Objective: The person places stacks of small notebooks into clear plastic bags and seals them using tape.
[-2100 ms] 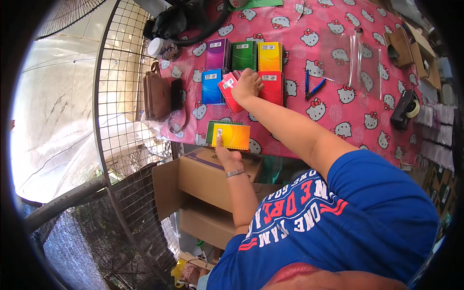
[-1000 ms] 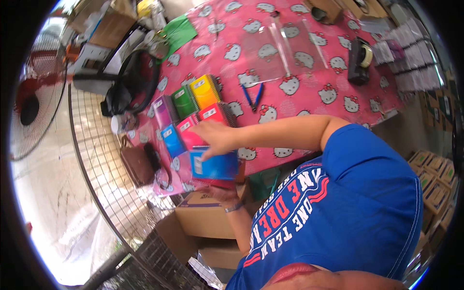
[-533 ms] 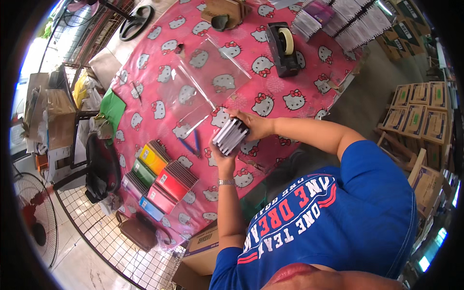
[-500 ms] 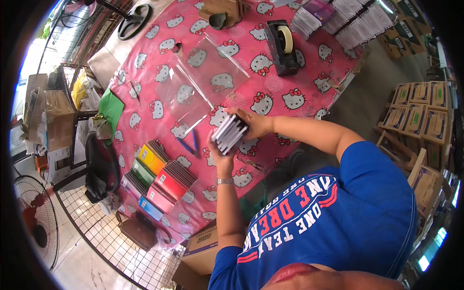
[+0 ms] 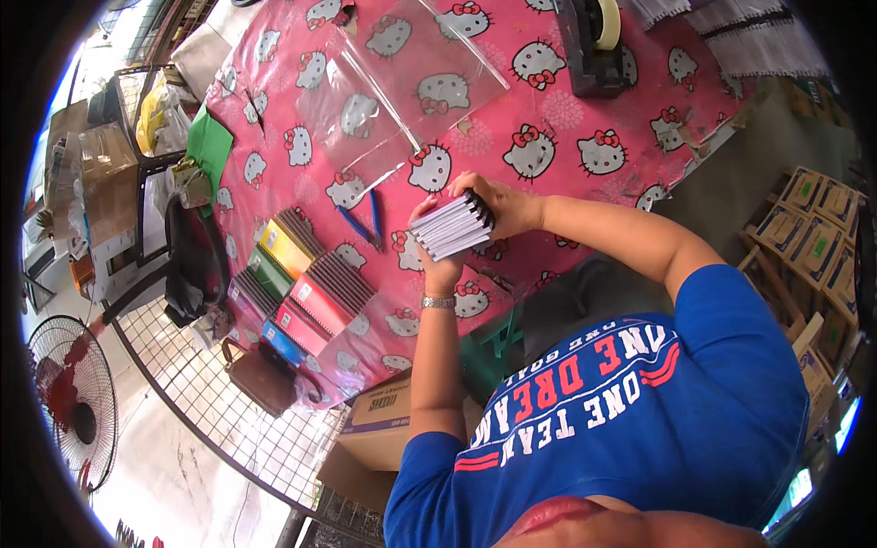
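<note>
Between my two hands I hold a stack of small spiral notebooks, their white page edges facing up and black bindings along the right side. My left hand is closed around the lower left of the stack. Around its right, bound side wraps my right hand. Just left of the stack, blue-handled pliers lie on the pink patterned tablecloth. Clear plastic sheets are spread beyond my hands. Colourful spiral notebooks stand in several piles at the table's left.
A black tape dispenser stands at the far right of the table, near piles of white spiral-bound pads. Cartons are stacked at the right. A brown pouch hangs by the left edge, with a fan beyond the wire grid.
The notebook stack has turned in my hands, so its page edges and black bindings show more plainly. The view has shifted, moving the far table items upward. Both hands keep their hold.
</note>
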{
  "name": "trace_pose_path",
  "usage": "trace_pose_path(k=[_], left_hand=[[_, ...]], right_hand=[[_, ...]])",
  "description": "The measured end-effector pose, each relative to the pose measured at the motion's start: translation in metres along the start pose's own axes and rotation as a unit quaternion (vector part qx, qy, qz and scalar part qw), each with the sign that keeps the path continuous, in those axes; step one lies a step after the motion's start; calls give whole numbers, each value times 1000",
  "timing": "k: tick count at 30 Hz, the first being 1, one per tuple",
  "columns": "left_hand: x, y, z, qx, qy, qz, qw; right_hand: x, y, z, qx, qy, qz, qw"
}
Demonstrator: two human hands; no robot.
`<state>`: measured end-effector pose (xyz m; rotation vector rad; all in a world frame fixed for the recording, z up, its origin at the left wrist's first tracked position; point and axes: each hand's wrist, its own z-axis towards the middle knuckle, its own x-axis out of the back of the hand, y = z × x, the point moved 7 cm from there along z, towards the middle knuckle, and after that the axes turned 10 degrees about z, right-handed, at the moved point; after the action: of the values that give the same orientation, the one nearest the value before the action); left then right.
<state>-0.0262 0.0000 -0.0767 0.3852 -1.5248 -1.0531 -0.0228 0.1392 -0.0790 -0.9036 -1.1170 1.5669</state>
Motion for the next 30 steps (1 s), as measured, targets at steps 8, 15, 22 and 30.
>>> trace_pose_path(k=[8,15,22,30], left_hand=[[-2,-16,-3,-30,-15,-8,999],[-15,1,8,-107,-104,193,970],[-27,-71,-19,-63,-137,116,982],[-30,-52,-4,42,-66,-68,995]], right_hand=[[15,-34,6,-51,-108,-218,969],[-34,-102,11,-52,-113,-406,905],[-11,-80,17,-71,-148,-336,927],[16,-30,-10,-51,-20,-129,990]])
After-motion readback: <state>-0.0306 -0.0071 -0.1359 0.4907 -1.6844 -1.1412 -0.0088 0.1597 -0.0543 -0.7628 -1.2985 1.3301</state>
